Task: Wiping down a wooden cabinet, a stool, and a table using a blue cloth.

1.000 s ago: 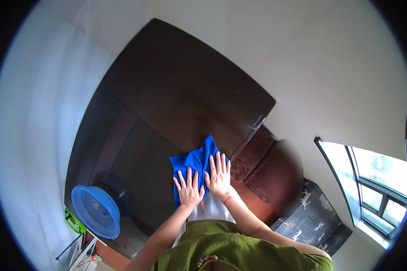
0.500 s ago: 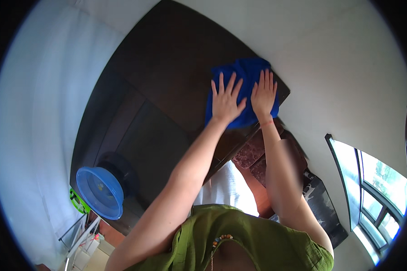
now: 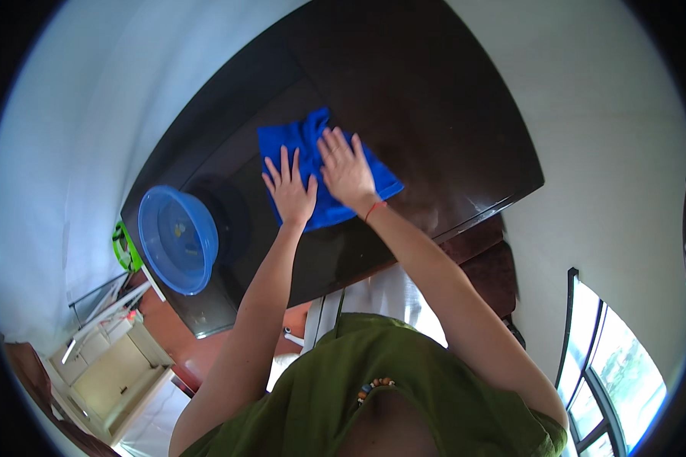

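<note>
A blue cloth [image 3: 331, 207] lies spread on a dark, glossy table [image 3: 404, 84], with a fold raised at its far edge. My left hand [image 3: 291, 194] presses flat on the cloth's left part, fingers spread. On the cloth's middle rests my right hand [image 3: 347, 169], palm down, its fingers stretched out and a red string at the wrist. Neither hand grips the fabric. A blue plastic basin [image 3: 177, 240] stands on the table to the left of my left hand.
Beyond the table's left edge is a bright green object [image 3: 126, 247]. Dark red upholstered seats [image 3: 480, 263] stand at the near right side. A pale cabinet [image 3: 122, 365] is at the lower left, and a window [image 3: 613, 358] is at the right.
Both hands and the blue cloth have moved left across the table, from near its right corner toward the basin. The view has turned too.
</note>
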{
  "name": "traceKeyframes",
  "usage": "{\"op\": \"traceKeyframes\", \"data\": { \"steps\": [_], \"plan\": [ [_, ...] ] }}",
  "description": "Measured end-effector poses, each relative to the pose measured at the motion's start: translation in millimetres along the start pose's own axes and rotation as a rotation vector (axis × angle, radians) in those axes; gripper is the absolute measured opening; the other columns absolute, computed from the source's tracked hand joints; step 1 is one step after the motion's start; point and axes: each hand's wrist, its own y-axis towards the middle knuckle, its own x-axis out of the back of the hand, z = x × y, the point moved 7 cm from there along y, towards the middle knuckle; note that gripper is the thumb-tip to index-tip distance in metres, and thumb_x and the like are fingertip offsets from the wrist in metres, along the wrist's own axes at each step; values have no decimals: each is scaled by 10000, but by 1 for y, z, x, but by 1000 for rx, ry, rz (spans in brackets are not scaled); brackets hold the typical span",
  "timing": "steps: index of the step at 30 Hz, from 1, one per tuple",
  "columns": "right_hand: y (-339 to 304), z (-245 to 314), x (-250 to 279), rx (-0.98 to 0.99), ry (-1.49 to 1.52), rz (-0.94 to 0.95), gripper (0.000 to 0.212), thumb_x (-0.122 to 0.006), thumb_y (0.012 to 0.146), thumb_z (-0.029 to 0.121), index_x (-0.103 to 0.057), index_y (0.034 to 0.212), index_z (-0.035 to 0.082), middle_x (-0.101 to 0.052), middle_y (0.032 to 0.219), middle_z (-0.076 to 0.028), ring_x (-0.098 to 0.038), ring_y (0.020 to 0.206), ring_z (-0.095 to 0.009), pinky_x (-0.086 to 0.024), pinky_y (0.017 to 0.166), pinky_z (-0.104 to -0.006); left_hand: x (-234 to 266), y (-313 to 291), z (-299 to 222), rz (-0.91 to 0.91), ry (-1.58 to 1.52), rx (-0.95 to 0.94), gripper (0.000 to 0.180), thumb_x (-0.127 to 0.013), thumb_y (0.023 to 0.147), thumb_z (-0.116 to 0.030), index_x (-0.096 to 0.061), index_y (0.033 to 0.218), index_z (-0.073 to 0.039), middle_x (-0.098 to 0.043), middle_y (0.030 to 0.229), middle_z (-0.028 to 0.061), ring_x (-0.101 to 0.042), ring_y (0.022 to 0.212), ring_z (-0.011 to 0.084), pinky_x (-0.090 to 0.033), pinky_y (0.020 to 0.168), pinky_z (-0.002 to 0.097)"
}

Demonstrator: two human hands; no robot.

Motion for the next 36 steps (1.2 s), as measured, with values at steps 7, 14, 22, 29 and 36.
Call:
{"op": "traceKeyframes", "data": {
  "steps": [7, 14, 22, 29, 36],
  "plan": [
    [-163, 128, -22, 424, 99, 247, 665, -529, 989, 364, -402, 1549, 29, -326, 1651, -119, -232, 1554, -285, -182, 1250, -511, 17, -230, 44, 99, -58, 60, 773, -617, 802, -306, -452, 1481, 24, -264, 1651, 237, -120, 1516, 562, -66, 1215, 683],
    [-213, 41, -19, 195, 173, 352, 717, -560, 982, 398, -344, 1589, 85, -299, 1668, -102, -221, 1560, -281, -158, 1254, -529, 3, -247, -44, 234, -200, 24, 753, -653, 840, -425, -492, 1462, -33, -284, 1640, 219, -149, 1499, 570, -89, 1152, 766],
    [-51, -12, 5, -7, -83, 70, 719, -526, 968, 313, -305, 1593, 32, -260, 1674, -167, -197, 1566, -326, -144, 1255, -558, 4, -67, -66, 140, -176, 32, 686, -555, 941, -318, -376, 1572, -114, -214, 1685, 131, -134, 1542, 472, -100, 1213, 673],
    [97, 36, -19, 3, -169, -111, 629, -430, 1043, 385, -361, 1575, 55, -284, 1666, -153, -220, 1555, -322, -173, 1242, -566, 21, 29, 46, -208, -137, 186, 661, -603, 937, -388, -464, 1523, -116, -326, 1642, 145, -202, 1526, 460, -145, 1213, 656],
    [75, 190, -60, 324, -81, -26, 601, -452, 1041, 361, -390, 1563, 70, -296, 1662, -133, -224, 1554, -303, -175, 1245, -560, 42, -92, 160, -223, -54, 480, 676, -594, 958, -410, -447, 1529, -80, -327, 1636, 194, -226, 1519, 472, -204, 1205, 633]
  ]
}}
